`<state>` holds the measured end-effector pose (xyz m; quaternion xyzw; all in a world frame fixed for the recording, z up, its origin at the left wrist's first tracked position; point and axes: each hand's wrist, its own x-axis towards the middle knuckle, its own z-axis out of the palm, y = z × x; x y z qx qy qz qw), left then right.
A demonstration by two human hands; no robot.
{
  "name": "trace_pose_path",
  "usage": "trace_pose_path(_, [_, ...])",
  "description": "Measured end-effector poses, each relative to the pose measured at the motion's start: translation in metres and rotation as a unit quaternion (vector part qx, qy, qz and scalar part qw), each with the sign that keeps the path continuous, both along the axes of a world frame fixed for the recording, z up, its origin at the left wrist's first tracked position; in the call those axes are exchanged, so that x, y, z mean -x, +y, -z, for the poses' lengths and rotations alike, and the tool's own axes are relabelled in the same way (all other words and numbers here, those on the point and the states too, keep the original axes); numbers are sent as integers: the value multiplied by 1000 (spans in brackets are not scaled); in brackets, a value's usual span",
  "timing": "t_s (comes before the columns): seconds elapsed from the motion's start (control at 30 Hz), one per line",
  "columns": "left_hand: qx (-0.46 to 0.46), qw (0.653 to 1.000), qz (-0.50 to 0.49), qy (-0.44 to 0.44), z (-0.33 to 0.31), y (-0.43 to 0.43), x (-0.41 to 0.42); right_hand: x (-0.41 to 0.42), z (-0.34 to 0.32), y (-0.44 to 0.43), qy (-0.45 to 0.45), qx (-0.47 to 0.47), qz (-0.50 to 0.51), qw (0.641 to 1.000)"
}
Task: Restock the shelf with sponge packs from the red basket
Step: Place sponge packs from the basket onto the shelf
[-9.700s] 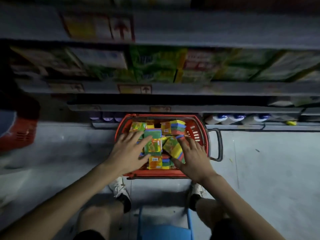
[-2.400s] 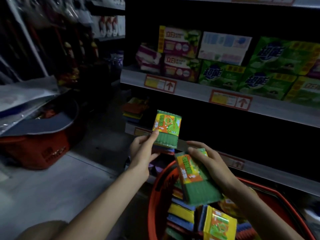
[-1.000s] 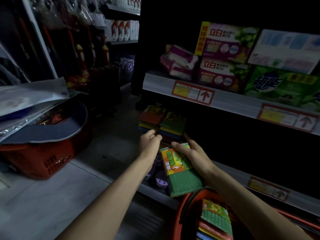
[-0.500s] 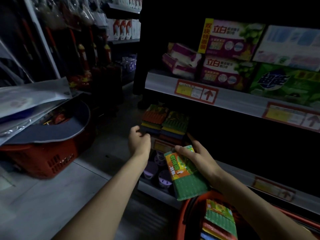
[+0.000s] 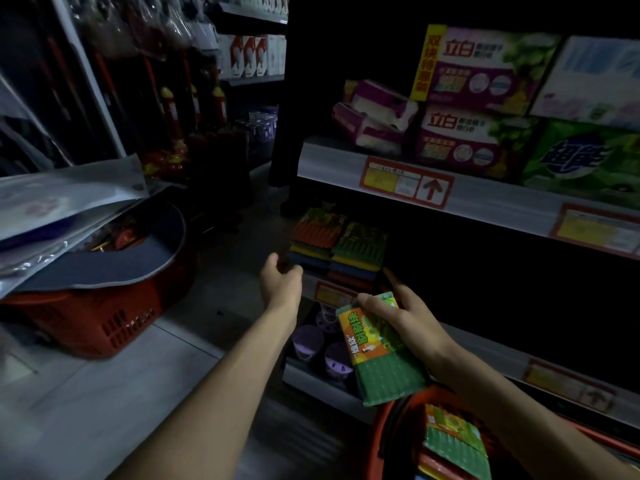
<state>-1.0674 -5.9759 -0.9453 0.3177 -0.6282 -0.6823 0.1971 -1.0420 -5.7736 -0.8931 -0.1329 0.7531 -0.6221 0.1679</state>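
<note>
Two stacks of sponge packs (image 5: pixel 360 244) sit at the left end of a dark low shelf (image 5: pixel 485 344); one is topped orange, the other green. My left hand (image 5: pixel 281 284) is at the left stack's side, fingers curled against it; the dark hides whether it grips anything. A little lower and to the right, my right hand (image 5: pixel 412 322) holds a green sponge pack (image 5: pixel 379 355) with an orange and yellow label, tilted, in front of the shelf edge. The red basket (image 5: pixel 388 431) is at the bottom right, with more sponge packs (image 5: pixel 453 445) in it.
A second red basket (image 5: pixel 104 327), on the floor at the left, is piled with plastic-wrapped goods. Purple-capped containers (image 5: pixel 308 342) stand on the bottom shelf under the stacks. Soap boxes (image 5: pixel 474 133) fill the shelf above. Grey floor tiles (image 5: pixel 114 403) lie between.
My left hand has drawn back from the front of the stacks to their left side and curled. My right hand still holds the green pack, slightly nearer the shelf.
</note>
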Motion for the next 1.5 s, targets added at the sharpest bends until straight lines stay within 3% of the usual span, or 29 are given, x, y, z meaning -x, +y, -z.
trace_pose_path(0.4, [-8, 1000, 20, 2, 7, -2, 6, 3, 11, -7, 18, -12, 21, 1000])
trace_pose_path(0.67, [-3, 999, -46, 8, 9, -2, -2, 6, 18, -4, 24, -49, 59, 997])
trace_pose_path(0.87, [-57, 992, -112, 0, 11, 5, -5, -6, 25, 2, 120, -124, 85, 981])
trace_pose_path(1.07, [-94, 988, -118, -8, 6, 2, -3, -12, 29, 3, 153, -180, 109, 966])
trace_pose_path(1.23, [-185, 974, -129, -20, 3, 2, 3, -13, 34, 5, 118, -158, 124, 972])
trace_pose_path(1.5, [-210, 969, -127, -32, -2, 0, 12, -9, 32, 7, 67, -106, 132, 983])
